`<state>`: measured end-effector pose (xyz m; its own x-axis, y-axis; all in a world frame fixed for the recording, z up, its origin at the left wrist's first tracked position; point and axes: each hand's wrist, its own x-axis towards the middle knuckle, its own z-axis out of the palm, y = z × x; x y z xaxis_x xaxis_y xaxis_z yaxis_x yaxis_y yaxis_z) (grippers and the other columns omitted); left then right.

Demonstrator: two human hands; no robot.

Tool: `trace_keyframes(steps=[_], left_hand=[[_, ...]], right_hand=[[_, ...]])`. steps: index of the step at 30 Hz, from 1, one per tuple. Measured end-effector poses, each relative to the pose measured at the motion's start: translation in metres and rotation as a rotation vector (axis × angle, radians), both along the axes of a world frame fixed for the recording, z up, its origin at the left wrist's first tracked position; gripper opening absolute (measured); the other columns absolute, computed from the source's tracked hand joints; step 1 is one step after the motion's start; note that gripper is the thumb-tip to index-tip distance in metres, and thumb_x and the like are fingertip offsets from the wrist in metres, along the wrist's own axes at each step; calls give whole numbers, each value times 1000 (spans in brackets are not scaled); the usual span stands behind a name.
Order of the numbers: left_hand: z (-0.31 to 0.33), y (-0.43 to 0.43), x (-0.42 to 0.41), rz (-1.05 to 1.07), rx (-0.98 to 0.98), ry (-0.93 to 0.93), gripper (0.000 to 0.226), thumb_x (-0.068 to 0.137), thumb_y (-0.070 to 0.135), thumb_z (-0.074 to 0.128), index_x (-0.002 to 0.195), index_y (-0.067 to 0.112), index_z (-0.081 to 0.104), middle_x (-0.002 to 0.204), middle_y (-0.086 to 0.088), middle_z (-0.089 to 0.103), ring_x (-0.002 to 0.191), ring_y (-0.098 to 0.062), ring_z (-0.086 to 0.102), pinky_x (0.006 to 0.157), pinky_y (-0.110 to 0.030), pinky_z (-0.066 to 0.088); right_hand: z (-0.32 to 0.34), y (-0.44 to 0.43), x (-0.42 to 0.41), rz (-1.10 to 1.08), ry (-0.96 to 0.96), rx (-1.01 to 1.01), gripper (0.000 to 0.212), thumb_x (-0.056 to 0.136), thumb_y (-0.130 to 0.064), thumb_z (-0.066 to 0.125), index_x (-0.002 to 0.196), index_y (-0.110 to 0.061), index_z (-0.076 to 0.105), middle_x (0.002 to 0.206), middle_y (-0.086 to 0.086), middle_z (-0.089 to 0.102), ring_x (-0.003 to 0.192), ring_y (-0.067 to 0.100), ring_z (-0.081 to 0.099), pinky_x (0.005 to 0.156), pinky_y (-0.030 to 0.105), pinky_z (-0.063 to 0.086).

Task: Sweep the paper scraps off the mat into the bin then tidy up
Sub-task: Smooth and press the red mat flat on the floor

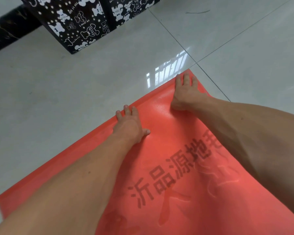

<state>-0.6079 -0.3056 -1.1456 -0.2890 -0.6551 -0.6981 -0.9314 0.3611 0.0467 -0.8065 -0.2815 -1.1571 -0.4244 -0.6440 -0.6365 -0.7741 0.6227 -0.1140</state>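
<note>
A red mat [176, 167] with dark printed characters lies on the tiled floor and fills the lower right of the view. My left hand [129, 124] rests on its far edge, fingers curled over the edge and thumb flat on top. My right hand [185, 92] holds the same edge close to the far corner, fingers hooked over it. The edge under both hands looks slightly raised or folded. I see no paper scraps on the mat and no bin in view.
A black box [78, 22] printed with white bears and stars stands on the floor beyond the mat. A black marble strip [7, 34] runs along the top left. Glossy grey floor tiles [66, 85] surround the mat.
</note>
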Motion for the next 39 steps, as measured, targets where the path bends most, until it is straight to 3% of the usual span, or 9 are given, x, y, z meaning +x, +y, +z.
trace_keyframes(steps=[5,11,19,25,31,39], left_hand=[[-6,-1,0,25,-16,21,110,80,53,68,154,13,-3,162,-9,-9,145,-42,-4,112,-57,26],[-13,0,2,45,-47,56,111,78,52,71,154,13,0,162,-9,-6,146,-41,-1,112,-57,26],[-19,8,3,68,-75,61,111,78,53,70,154,16,-2,162,-7,-8,147,-38,-3,113,-56,23],[-16,8,3,70,-51,64,111,79,52,71,154,16,-2,162,-5,-9,147,-37,-4,113,-57,24],[-14,6,0,79,-26,52,111,78,51,71,154,17,-3,162,-3,-12,146,-38,-7,112,-58,25],[-9,4,0,105,-3,66,110,77,49,73,154,18,1,162,-1,-11,147,-37,-8,111,-59,26]], right_hand=[[-6,-5,-2,31,26,-1,94,82,-21,45,151,-24,-18,158,-1,-28,145,30,-22,107,73,11],[-10,-3,-5,133,108,-60,91,85,-23,48,152,-7,-12,159,17,-15,145,37,-16,117,45,-6],[-1,4,0,185,171,-52,86,89,-21,47,152,-4,-9,160,18,-10,147,32,-12,117,41,-6],[-2,2,1,206,173,-28,89,87,-23,47,151,-3,-12,160,18,-13,146,33,-17,118,47,-8],[1,1,2,64,45,16,93,83,-23,45,151,-19,-19,158,2,-27,145,35,-21,109,71,11],[-2,2,1,52,40,10,92,84,-22,44,151,-22,-18,157,-2,-29,145,31,-21,106,74,12]])
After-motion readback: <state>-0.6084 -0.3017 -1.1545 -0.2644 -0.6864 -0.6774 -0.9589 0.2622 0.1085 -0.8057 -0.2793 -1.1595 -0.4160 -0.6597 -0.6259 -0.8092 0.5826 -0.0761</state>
